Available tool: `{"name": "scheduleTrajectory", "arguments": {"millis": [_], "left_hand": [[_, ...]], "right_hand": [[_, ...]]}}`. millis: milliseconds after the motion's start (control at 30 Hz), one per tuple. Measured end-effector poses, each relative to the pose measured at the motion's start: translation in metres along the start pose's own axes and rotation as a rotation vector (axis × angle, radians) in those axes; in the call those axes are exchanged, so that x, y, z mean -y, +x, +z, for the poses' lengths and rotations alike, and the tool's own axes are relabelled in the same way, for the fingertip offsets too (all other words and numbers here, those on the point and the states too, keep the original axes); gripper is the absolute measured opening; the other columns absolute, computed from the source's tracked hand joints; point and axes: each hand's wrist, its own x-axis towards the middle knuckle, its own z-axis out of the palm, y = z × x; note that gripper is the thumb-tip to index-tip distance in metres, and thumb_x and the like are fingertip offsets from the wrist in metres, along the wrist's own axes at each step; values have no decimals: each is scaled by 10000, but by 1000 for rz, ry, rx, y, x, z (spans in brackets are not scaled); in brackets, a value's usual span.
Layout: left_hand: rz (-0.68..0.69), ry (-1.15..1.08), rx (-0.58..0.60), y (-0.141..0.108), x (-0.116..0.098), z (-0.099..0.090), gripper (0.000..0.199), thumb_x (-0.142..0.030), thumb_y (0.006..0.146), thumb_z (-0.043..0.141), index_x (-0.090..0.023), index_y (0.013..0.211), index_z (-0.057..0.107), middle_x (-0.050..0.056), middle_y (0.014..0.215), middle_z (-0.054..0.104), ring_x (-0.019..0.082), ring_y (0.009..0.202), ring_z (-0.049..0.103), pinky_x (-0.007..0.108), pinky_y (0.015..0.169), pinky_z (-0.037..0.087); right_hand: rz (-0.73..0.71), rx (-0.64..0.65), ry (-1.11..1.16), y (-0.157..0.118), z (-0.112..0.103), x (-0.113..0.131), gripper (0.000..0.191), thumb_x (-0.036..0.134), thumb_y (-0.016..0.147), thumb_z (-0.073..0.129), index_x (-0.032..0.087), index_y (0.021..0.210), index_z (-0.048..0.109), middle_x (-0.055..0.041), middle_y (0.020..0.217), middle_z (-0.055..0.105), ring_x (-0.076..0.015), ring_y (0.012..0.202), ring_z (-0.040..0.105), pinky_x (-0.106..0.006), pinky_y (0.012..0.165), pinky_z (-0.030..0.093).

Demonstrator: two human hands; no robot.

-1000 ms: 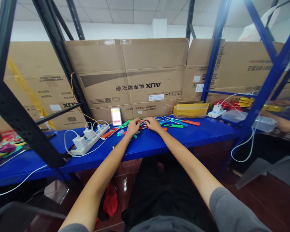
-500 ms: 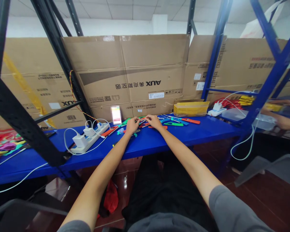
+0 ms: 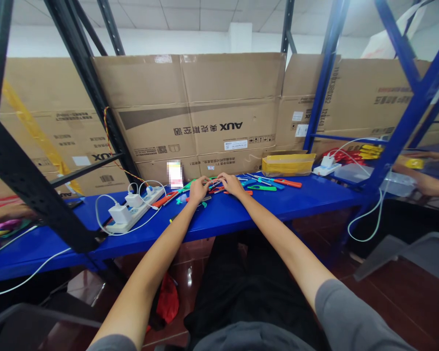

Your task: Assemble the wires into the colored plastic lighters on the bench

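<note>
My left hand [image 3: 199, 190] and my right hand [image 3: 231, 185] meet close together over the middle of the blue table [image 3: 289, 202]. Both have their fingers bent into a pinch, and what lies between the fingertips is too small and covered to name. Around them lie several long-necked pieces that look like stick lighters. A green one [image 3: 262, 187] and an orange one [image 3: 291, 183] rest to the right of my right hand. Left of my left hand is another orange one [image 3: 164, 200], with small teal and pale plastic bits [image 3: 183, 199] beside it.
A power strip [image 3: 139, 210] with white chargers and looping cables stands at the left. A phone [image 3: 174, 174] leans on the cardboard wall [image 3: 205, 87]. A yellow-taped cardboard box [image 3: 288, 164] sits back right. Dark and blue posts flank the place. Other people's hands show at both sides.
My hands stay at the same spot, with the fingers shifting slightly. At the far left another person's hand has come in over the colourful pile. The view has moved a little.
</note>
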Motion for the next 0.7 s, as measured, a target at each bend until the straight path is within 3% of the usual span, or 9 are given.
{"name": "scheduleTrajectory", "arguments": {"millis": [233,700], "left_hand": [[59,46,-61,3,0,1,83,-270,904,727,-232,885,798,55,916,825,251,843,760,313,807,542],[58,-164,-20,-4,-7,2,85,-285,959,656,-219,908,666,0,716,747,201,683,748,260,666,527]], "right_hand": [[43,-35,-6,0,-1,-1,197,227,1048,606,284,1141,770,-38,1047,839,-247,964,784,-308,881,562],[5,-66,212,3,0,-4,141,280,988,675,228,961,803,-40,939,835,-208,856,773,-260,798,542]]}}
